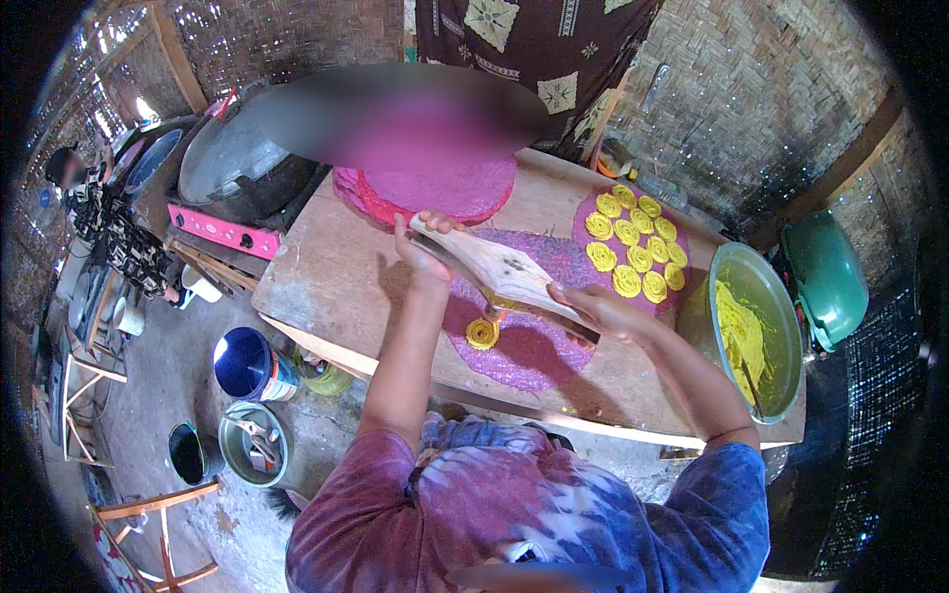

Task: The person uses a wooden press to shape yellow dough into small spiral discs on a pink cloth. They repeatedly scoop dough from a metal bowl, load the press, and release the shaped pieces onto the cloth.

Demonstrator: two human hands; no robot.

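Both hands are gripping a long pale wooden press (501,274) — left hand (423,247) clamped on its far end, right hand (593,306) on the near — above a yellow coiled dough spiral (482,333) lying on a round purple woven mat (529,341).

The person wears a soft tie-dye cotton T-shirt (524,514) with short sleeves. The left sleeve and shoulder are dark pink and purple. The right sleeve is deep blue. White wavy patches run across the middle of the shirt. Both arms are bare below the sleeves, with no watch or rings showing.
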